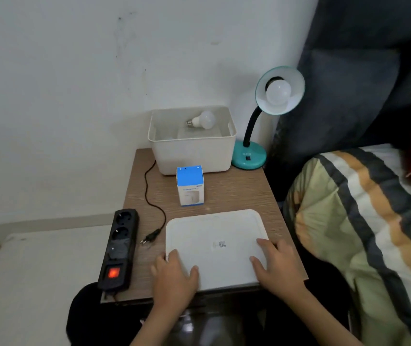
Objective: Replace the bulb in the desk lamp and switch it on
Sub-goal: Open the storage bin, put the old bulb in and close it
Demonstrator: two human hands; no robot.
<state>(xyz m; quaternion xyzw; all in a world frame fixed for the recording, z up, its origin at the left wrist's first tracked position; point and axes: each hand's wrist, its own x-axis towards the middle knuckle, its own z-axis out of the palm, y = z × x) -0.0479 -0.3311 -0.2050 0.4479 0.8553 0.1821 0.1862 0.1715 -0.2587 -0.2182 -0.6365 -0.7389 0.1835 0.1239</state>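
while both hands [174, 273] [278, 265] are lying flat-fingered, gripping nothing, on the lid [215, 245] at the table's near edge, the bulb [278, 92] is looking fragile, wanting a gentle grasp round its globe.

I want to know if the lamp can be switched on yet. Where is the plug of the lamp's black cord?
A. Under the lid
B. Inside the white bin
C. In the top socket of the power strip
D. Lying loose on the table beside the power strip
D: the plug lies on the table between the power strip and the white lid, in no socket.
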